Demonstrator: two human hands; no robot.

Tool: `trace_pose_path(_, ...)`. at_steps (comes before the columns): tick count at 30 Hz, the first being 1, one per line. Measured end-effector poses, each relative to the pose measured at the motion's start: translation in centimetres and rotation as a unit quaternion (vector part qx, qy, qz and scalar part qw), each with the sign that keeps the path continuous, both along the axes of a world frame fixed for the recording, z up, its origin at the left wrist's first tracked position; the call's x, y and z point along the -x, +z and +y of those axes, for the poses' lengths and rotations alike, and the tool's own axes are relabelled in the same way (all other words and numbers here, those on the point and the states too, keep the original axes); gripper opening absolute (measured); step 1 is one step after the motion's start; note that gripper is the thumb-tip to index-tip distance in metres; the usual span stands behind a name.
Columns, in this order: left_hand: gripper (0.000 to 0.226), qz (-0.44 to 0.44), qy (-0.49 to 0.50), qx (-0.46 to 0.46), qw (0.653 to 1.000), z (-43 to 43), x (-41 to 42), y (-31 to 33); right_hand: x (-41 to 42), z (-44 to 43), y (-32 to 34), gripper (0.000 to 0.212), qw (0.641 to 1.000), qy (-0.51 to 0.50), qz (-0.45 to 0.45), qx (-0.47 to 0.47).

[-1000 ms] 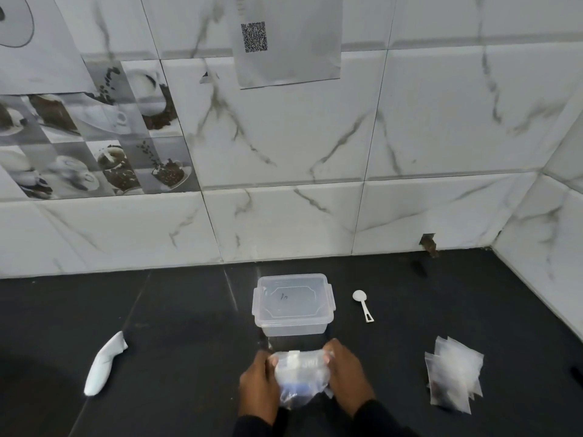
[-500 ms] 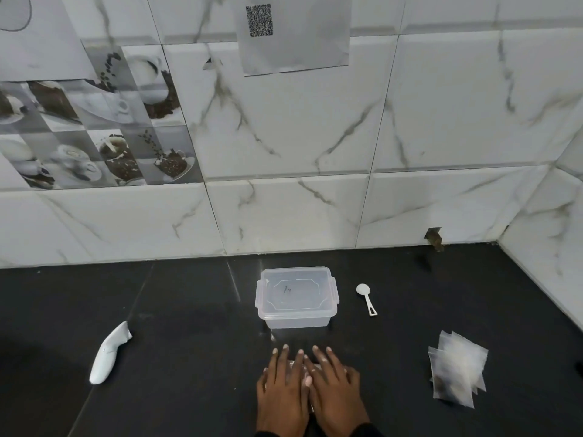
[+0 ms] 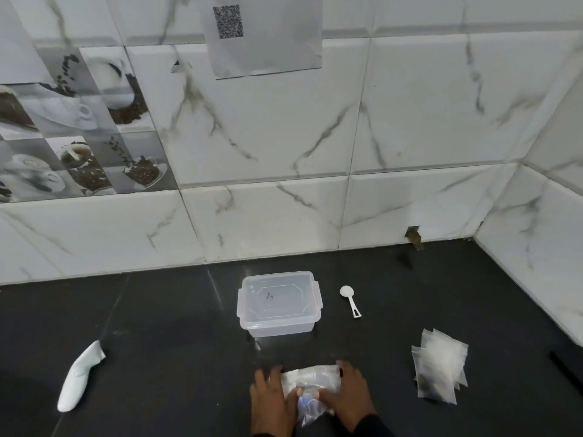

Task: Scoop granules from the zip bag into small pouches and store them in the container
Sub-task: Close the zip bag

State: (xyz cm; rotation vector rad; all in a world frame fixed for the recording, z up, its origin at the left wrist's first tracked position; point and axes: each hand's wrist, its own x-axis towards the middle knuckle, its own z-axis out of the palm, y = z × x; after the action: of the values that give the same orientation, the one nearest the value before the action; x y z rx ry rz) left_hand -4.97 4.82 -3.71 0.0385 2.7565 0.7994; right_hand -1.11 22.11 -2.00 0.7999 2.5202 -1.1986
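Crinkled clear plastic, the zip bag (image 3: pixel 310 382) sits on the glossy black counter (image 3: pixel 164 342), gripped between left hand (image 3: pixel 272 403) and right hand (image 3: pixel 350 395), near the lidded translucent rectangular container (image 3: pixel 279 302); a QR-code sheet (image 3: pixel 263 33) hangs above.

Black countertop (image 3: pixel 164 326), with a white handheld gadget (image 3: pixel 79 377) lying far left. Marble wall tiles (image 3: pixel 410 115) behind, coffee-picture tiles (image 3: pixel 79 130) on the left, and a QR code sheet (image 3: pixel 268 39) stuck up top.
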Motion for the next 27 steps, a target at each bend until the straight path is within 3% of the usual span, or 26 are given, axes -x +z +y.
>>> trace_pose_path(3, 0.053, -0.014, 0.01, -0.085, 0.996, 2.1, 0.7, 0.9, 0.2, 2.4, 0.7, 0.031, 0.998, -0.045, 0.003, 0.054)
trace_pose_path(5, 0.044, -0.018, 0.016, -0.137, 0.99, 3.7, 1.1, 2.0, 0.6, 4.3, 1.4, 0.018, 0.998, -0.042, 0.003, 0.037)
trace_pose_path(11, 0.034, 0.0, -0.028, -0.225, 0.974, 10.2, 3.2, 4.1, 2.7, 12.8, 4.2, 0.017, 0.992, -0.098, 0.068, -0.034)
trace_pose_path(16, 0.051, 0.005, -0.053, -0.247, 0.967, 15.8, 6.8, 4.5, 5.7, 20.1, 6.3, 0.011, 0.984, -0.127, 0.088, -0.087)
trace_pose_path(21, 0.041, -0.094, -0.081, -0.24, 0.963, 20.4, 9.5, 6.4, 8.4, 24.9, 6.5, 0.02, 0.986, -0.134, 0.053, -0.084)
trace_pose_path(27, 0.058, -0.154, -0.132, -0.209, 0.957, 21.8, 9.5, 7.5, 9.4, 26.9, 4.2, 0.018, 0.987, -0.134, -0.009, -0.083)
